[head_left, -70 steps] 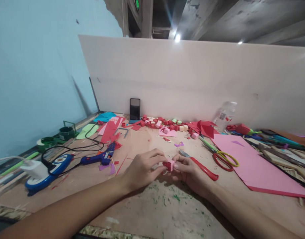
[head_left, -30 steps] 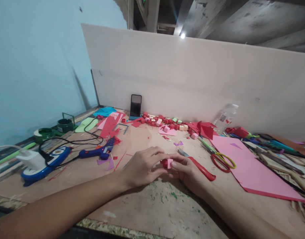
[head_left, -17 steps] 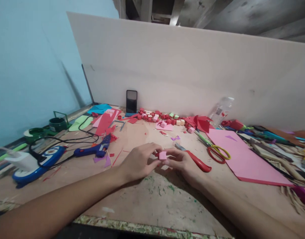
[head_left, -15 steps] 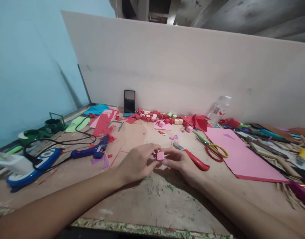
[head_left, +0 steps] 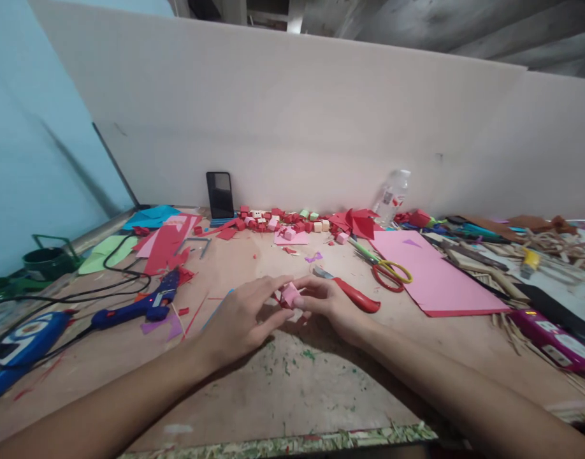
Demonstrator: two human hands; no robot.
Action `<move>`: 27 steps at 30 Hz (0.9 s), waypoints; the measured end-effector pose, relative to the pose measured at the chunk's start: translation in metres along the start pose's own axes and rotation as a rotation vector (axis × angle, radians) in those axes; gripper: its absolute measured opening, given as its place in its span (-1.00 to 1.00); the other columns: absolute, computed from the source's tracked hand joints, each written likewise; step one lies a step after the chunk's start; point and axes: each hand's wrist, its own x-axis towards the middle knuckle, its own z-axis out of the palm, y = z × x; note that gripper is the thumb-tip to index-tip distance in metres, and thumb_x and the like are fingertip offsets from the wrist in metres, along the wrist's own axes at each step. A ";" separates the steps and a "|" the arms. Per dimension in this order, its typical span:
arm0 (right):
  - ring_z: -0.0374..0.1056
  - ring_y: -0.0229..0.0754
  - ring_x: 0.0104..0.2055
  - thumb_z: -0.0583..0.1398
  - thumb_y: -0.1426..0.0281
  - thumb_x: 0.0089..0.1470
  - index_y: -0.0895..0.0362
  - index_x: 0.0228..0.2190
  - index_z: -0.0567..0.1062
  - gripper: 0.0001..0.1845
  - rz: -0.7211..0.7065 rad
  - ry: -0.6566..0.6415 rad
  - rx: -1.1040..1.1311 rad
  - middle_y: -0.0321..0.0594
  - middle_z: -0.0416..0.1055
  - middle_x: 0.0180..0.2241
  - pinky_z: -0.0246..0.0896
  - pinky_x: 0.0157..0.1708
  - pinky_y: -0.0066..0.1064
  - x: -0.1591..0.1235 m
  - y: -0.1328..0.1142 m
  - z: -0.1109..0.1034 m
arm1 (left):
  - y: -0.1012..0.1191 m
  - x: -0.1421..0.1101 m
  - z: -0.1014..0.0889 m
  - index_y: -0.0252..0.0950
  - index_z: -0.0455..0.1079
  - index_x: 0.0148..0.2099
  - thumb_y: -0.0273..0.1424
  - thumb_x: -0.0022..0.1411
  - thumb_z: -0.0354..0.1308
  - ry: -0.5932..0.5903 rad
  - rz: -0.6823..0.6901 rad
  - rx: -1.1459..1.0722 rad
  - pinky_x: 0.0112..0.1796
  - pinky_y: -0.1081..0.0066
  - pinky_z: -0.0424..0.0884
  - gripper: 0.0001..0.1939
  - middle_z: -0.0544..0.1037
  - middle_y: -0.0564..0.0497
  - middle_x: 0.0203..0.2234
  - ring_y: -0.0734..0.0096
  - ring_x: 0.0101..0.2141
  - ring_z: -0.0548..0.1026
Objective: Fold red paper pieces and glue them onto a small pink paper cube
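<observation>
Between my two hands, above the middle of the table, is a small pink paper cube [head_left: 289, 294] with a bit of red at its left side. My left hand [head_left: 252, 312] pinches it from the left with thumb and fingers. From the right, my right hand [head_left: 328, 306] grips it too, thumb on its near face. A red-handled knife [head_left: 357, 295] lies just beyond my right hand, its blade pointing left. Scissors [head_left: 388, 273] with red and yellow handles rest a little farther right. Left of my left hand lies a blue glue gun [head_left: 139, 306].
Many small red, pink and cream cubes [head_left: 299, 226] line the back by a white board [head_left: 273, 115]. A phone [head_left: 220, 195] and a plastic bottle [head_left: 392, 197] lean there. Pink paper sheets [head_left: 440, 274] lie right; a blue power strip [head_left: 25, 350] and cords sit left.
The view has turned to the right, so things appear farther left. The pink cube has been tilted between my fingers, and both hands still hold it.
</observation>
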 end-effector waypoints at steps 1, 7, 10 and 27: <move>0.50 -0.16 -0.31 0.51 0.21 -0.06 0.10 -0.25 0.65 -0.64 0.005 0.013 0.009 -0.22 0.61 -0.27 0.38 -0.37 -0.38 0.000 0.000 -0.001 | 0.000 0.000 -0.001 -0.20 0.39 0.18 -0.27 0.43 0.17 0.043 -0.030 -0.015 0.00 0.27 0.44 -0.67 0.62 -0.06 -0.03 0.22 -0.05 0.57; 0.50 -0.15 -0.31 0.53 0.18 -0.12 0.12 -0.27 0.63 -0.60 0.047 0.041 0.034 -0.21 0.61 -0.30 0.31 -0.36 -0.37 0.001 -0.003 -0.002 | 0.001 0.005 -0.008 -0.22 0.46 -0.24 -0.26 0.35 0.22 0.285 -0.243 -0.066 -0.22 0.38 0.44 -0.85 0.58 0.07 -0.33 0.30 -0.26 0.53; 0.49 -0.13 -0.31 0.52 0.17 -0.10 0.12 -0.30 0.63 -0.62 0.066 0.033 0.035 -0.20 0.60 -0.33 0.29 -0.36 -0.35 -0.001 -0.006 -0.001 | 0.003 0.007 -0.010 -0.22 0.47 -0.31 -0.27 0.33 0.23 0.293 -0.282 -0.087 -0.17 0.36 0.41 -0.83 0.58 0.09 -0.39 0.32 -0.30 0.52; 0.48 -0.17 -0.36 0.53 0.12 -0.12 0.13 -0.26 0.60 -0.54 0.067 0.019 0.042 -0.22 0.59 -0.32 0.26 -0.39 -0.38 0.002 -0.002 -0.003 | -0.002 0.006 0.000 -0.20 0.24 -0.28 -0.09 0.44 0.08 0.106 -0.495 -0.553 -0.62 0.55 0.15 -0.68 0.28 0.24 -0.66 0.54 -0.69 0.19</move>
